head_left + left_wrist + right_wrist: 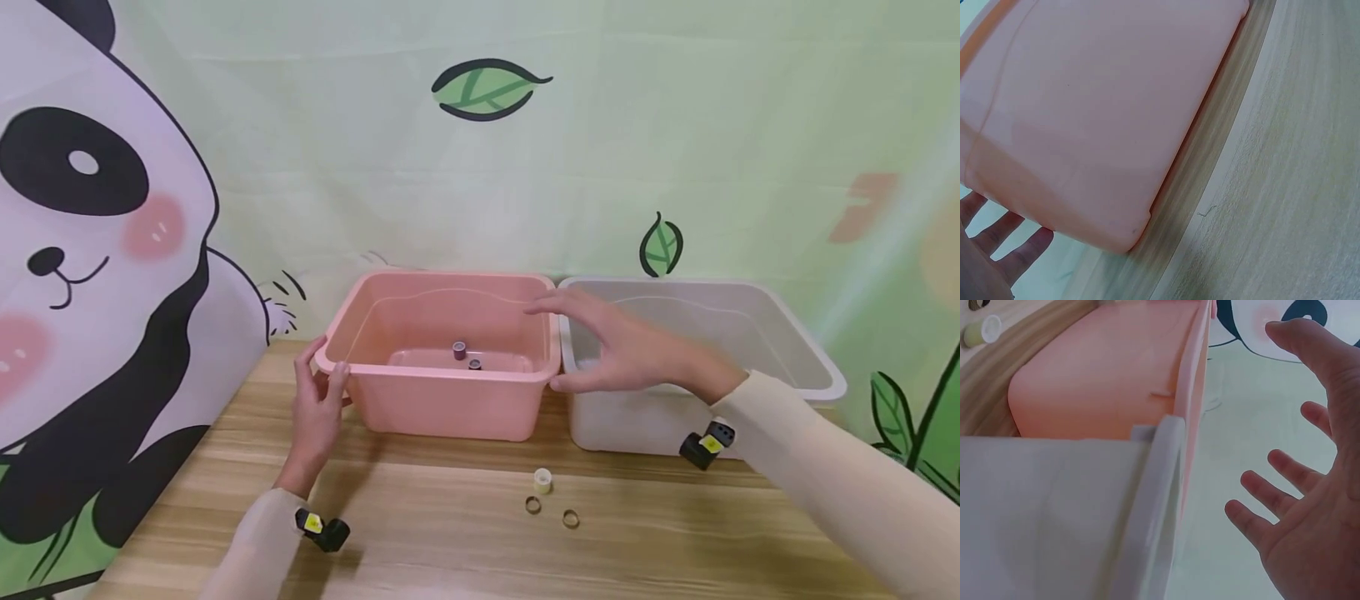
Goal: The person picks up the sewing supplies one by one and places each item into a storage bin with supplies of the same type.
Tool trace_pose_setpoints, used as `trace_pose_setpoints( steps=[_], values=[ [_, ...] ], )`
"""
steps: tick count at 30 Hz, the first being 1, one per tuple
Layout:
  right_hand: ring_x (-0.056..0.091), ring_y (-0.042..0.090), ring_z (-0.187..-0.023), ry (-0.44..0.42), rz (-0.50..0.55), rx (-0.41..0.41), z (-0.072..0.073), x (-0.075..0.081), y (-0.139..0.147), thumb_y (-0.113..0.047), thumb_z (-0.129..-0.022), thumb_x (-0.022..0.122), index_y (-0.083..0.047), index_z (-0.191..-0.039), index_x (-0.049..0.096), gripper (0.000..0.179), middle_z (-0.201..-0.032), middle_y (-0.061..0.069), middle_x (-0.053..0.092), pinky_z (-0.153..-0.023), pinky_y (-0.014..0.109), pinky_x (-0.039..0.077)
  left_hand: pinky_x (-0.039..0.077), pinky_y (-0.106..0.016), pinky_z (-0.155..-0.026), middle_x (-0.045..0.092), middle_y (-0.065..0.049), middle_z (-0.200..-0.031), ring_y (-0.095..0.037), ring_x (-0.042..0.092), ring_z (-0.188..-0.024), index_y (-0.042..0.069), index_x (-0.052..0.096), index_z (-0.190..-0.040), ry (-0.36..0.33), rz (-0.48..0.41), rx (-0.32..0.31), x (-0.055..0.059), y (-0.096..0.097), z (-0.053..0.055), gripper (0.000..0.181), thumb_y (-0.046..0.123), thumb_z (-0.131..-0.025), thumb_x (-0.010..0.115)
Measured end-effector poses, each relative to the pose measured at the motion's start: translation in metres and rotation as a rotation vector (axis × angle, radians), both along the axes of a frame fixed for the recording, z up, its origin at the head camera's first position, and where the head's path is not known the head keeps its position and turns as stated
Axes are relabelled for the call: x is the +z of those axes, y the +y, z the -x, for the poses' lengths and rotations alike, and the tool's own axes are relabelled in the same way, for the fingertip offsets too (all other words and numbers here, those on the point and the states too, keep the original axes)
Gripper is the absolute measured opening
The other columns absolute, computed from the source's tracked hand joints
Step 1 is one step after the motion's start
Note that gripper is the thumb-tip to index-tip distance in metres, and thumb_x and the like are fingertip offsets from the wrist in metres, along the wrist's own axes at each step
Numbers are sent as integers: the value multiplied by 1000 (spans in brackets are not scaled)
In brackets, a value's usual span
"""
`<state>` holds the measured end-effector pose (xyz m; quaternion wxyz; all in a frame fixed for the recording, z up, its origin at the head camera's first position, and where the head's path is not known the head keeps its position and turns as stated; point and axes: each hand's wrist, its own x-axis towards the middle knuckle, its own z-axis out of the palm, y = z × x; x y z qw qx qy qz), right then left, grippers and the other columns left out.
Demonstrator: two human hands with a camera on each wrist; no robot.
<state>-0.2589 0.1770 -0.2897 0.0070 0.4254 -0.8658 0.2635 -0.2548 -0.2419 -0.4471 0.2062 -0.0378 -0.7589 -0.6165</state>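
Note:
My left hand holds the front left corner of a pink plastic bin, its thumb at the rim. In the left wrist view, several fingers lie along the bin's end wall. Spread wide, with nothing in it, my right hand hovers where the pink bin meets a pale grey bin. Inside the pink bin sit two small dark cylindrical pieces, one at the middle and one nearer the front wall, partly hidden by the rim.
On the wooden table before the bins stands a small white hollow cylinder. Two thin metal-looking rings lie close by, a left ring and a right ring. Behind the bins hangs a printed panda backdrop.

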Motion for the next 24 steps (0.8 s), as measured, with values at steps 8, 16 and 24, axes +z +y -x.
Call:
trace_pose_setpoints(
  steps=[8,16,24],
  values=[
    [37,22,-146,46,32,22,-16,-6,3,-39,-82,86,-29,-151,46,81,-157,-3,42,-115,56,36,58,-23,-80,41,-7,-161,-30,54,-131,33,24,-159,-1,-7,-7,0,0,-1,56,27,-110,50],
    [38,21,-145,68,36,14,-30,-17,6,-37,-79,88,-29,-152,45,85,-157,-7,42,-113,56,38,58,-23,-81,41,-7,-161,-30,53,-132,33,24,-159,1,-9,-5,-2,1,1,56,30,-110,50],
    [40,15,-144,37,79,46,-43,-25,5,-34,-80,88,-32,-149,48,80,-154,-12,43,-114,52,39,58,-23,-81,40,-6,-161,-31,53,-132,33,23,-159,9,-6,-6,0,2,0,56,32,-110,50]
  ],
)
